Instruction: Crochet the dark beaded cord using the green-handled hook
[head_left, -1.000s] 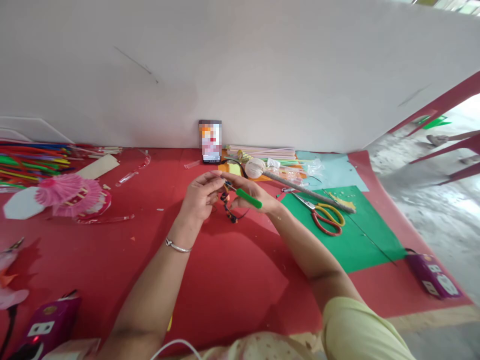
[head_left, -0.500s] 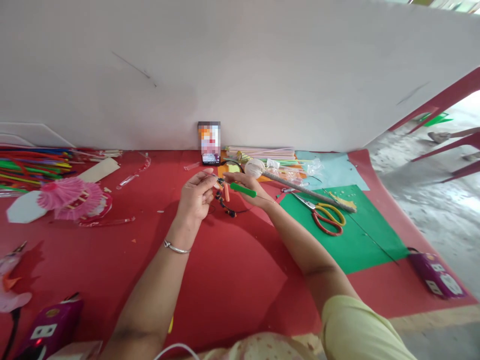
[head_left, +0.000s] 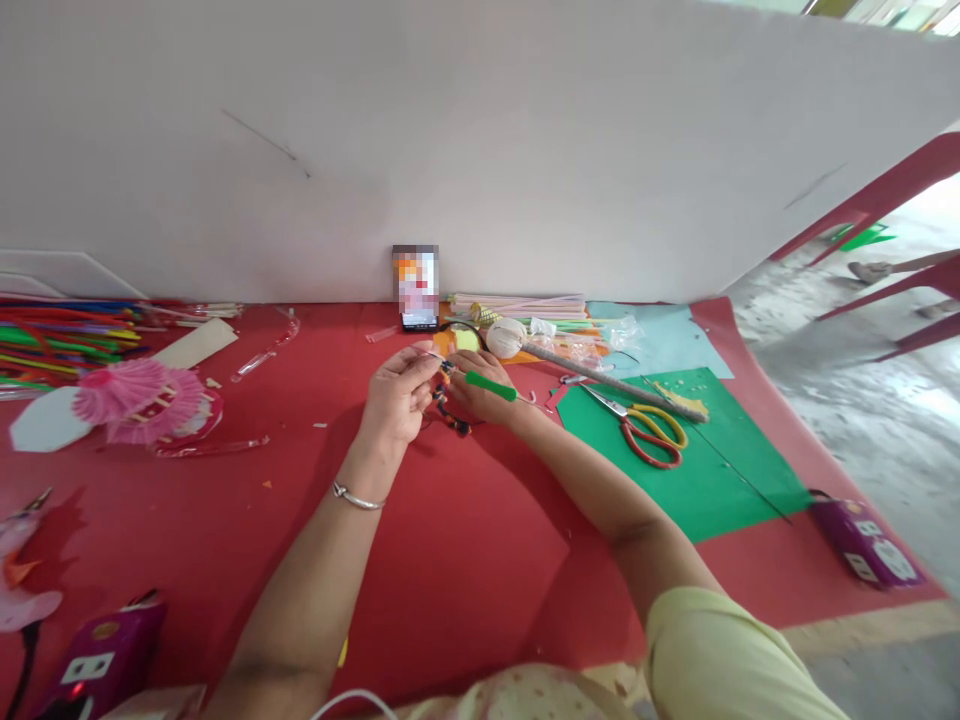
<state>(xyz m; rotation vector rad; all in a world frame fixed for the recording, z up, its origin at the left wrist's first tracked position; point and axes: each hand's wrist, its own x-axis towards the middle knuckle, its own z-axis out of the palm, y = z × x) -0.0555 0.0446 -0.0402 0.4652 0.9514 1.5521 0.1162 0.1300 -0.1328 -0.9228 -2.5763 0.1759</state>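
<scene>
My left hand [head_left: 401, 392] is closed in a pinch on the upper end of a dark yarn strand [head_left: 442, 395] with orange and yellow bits. The strand's lower end [head_left: 460, 428] hangs just above the red table or rests on it; I cannot tell which. Close beside it on the right, my right hand [head_left: 480, 385] is closed around a green-handled crochet hook [head_left: 491, 386]. The thin metal shaft of the hook points right, back over the wrist. The right fingertips meet the strand near the left fingers, and their exact grip is partly hidden.
A phone [head_left: 416, 288] leans on the white board behind. On the right lie scissors [head_left: 645, 425] on green paper [head_left: 750, 480] and a stick with a white bulb [head_left: 506, 338]. A pink paper fan piece [head_left: 142, 395] and coloured pipe cleaners [head_left: 67, 335] are left. Purple power strips [head_left: 862, 540] stand near the edges.
My right hand has turned and lowered slightly, its fingers now lying closer to the strand. The green handle has shifted a little right and down. My left hand keeps its pinch.
</scene>
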